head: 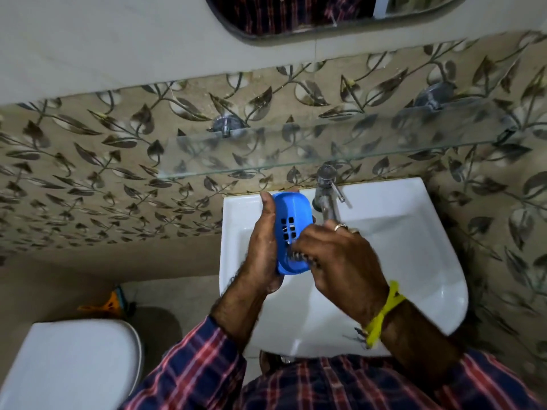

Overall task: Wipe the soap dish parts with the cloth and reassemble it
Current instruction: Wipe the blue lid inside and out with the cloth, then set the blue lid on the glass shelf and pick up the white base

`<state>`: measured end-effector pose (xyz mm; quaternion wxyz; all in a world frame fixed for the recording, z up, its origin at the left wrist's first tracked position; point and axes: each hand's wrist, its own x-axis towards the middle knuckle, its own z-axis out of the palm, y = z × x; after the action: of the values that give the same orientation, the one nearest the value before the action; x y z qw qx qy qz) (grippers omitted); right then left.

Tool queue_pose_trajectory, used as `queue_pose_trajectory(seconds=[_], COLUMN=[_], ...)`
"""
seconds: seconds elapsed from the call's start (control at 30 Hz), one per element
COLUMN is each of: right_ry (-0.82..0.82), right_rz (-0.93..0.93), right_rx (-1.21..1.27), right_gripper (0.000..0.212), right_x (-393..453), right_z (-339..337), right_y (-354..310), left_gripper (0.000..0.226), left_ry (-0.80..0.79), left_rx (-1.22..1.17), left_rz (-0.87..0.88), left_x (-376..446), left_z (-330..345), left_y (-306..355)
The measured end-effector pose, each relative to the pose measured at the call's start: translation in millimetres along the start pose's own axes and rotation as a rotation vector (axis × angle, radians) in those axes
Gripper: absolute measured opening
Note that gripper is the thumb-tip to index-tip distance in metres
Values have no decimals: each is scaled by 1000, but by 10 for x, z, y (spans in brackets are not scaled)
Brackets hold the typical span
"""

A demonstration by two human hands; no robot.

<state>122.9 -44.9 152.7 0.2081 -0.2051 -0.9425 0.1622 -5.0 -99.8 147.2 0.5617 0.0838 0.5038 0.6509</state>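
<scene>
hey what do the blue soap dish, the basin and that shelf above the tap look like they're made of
Blue soap dish: likely moulded plastic, with uniform colour, smooth rounded rim and cut square drain holes. Basin: looks like glazed white ceramic, glossy with soft highlights. Shelf: clear glass, since the leaf tiles show through it and its edge looks greenish.

Both arms had a checked shirt on, dark blue with red and pinkish lines, sleeves pushed up well short of the wrists. The left hand had nothing on it that I could see. The right hand had a gold-coloured ring on one finger, and just behind it a yellow band was tied round the wrist with loose ends sticking out. Forearms looked hairy.
</scene>
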Motion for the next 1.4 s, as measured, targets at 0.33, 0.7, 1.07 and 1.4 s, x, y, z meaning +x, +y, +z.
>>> queue_pose_trajectory(seconds=[0.33, 0.7, 1.07, 1.4], right_ry=[551, 611, 594, 570], right_rz=[407, 671, 712, 717], right_rx=[613, 949, 1003, 995], right_gripper=[17, 16, 15, 16], right_x=[82, 92, 146, 169], right_z=[-227, -130, -63, 34], right_y=[329, 470, 550, 528], left_gripper=[14, 52, 69, 75], left_ry=[501, 481, 572, 630], left_rx=[327, -2, 493, 621], left_rz=[444, 582, 630, 731], left_x=[46, 402, 649, 520], left_z=[202, 509, 405, 317], left_y=[150, 781, 723, 570])
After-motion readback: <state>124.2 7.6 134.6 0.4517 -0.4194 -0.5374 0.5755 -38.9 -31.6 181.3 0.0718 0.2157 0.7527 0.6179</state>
